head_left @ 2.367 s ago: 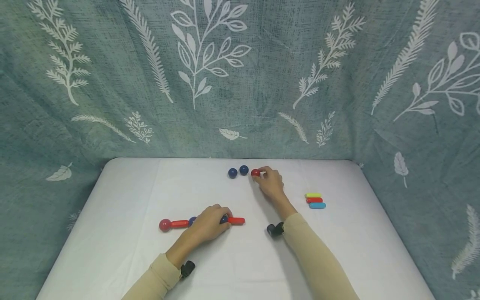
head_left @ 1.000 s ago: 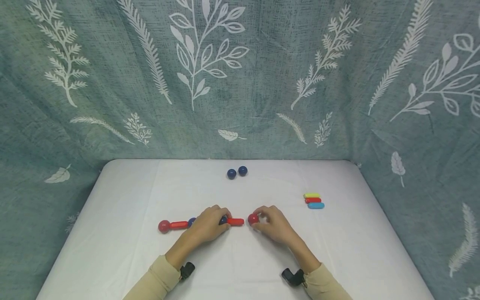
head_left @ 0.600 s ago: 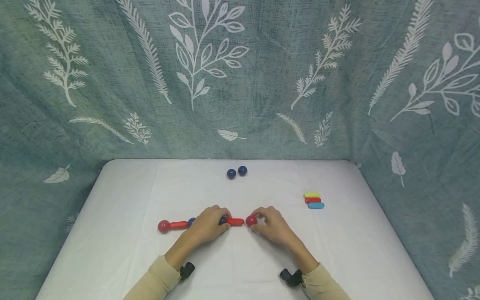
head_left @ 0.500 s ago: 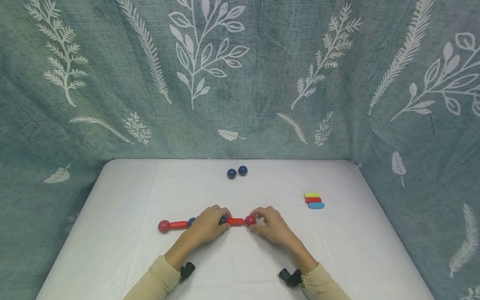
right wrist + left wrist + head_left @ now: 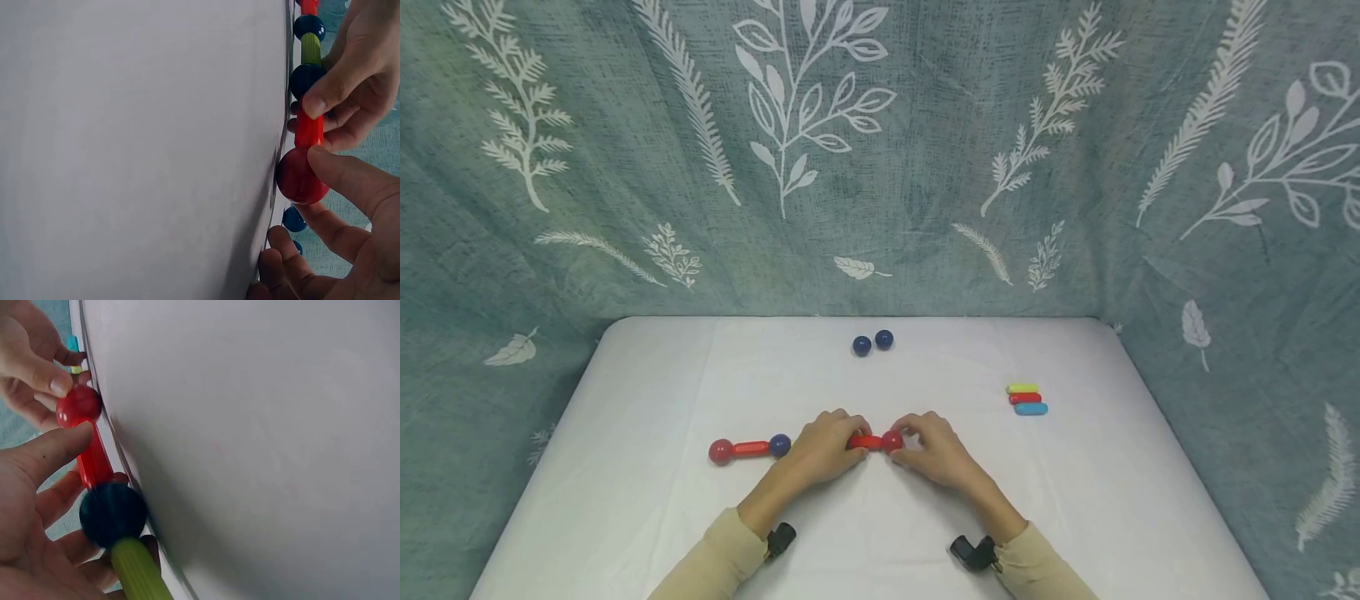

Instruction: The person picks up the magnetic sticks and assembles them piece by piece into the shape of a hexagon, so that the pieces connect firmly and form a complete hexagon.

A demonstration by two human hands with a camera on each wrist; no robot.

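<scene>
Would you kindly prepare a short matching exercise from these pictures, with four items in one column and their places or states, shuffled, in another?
Column one
1. Left hand
2. Loose blue balls
3. Right hand
4. Loose red stick

Column two
A. Lying between a yellow-green stick and a blue stick
B. Pinching a red ball
C. Pinching another red stick
D. Resting near the far edge of the table

Right pairs: 1-C, 2-D, 3-B, 4-A
</scene>
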